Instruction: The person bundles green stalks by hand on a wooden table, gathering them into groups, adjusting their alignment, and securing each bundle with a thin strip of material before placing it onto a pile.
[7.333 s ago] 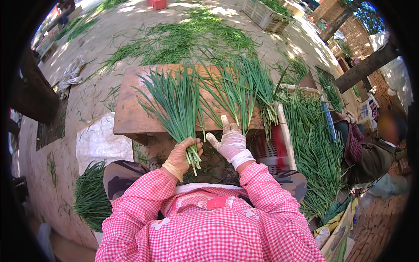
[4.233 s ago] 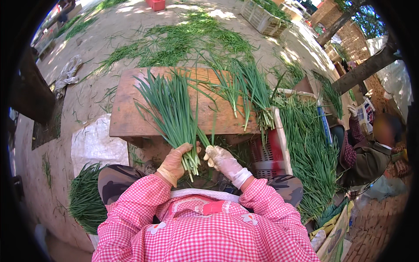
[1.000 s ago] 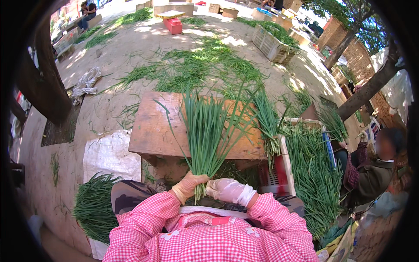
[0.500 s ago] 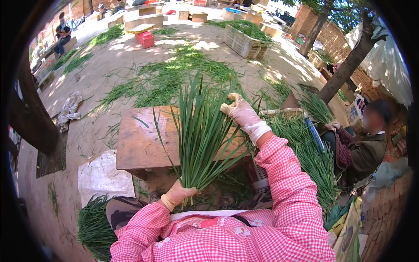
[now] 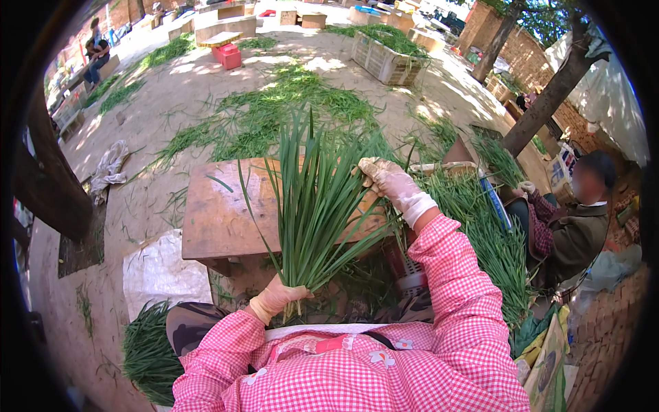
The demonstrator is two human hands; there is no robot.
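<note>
A fanned bunch of long, flat-leaved garlic chives stands upright before me, its pale stem ends down and its leaves spread upward. Low on the stems, my gloved left hand is closed around the bunch. At the bunch's upper right edge, my gloved right hand has its fingers drawn together on some leaf tips; the exact grip is partly hidden. Behind the bunch is a low wooden table, with one loose leaf on its top.
To my right lies a large heap of chives, and a seated person is beyond it. A tied-looking pile of chives rests at lower left by a white sack. Cut greens litter the ground ahead, near a crate.
My right hand's fingers have gone from spread apart to drawn together at the leaf tips, shifting slightly right and down. The left hand keeps its hold on the chives.
</note>
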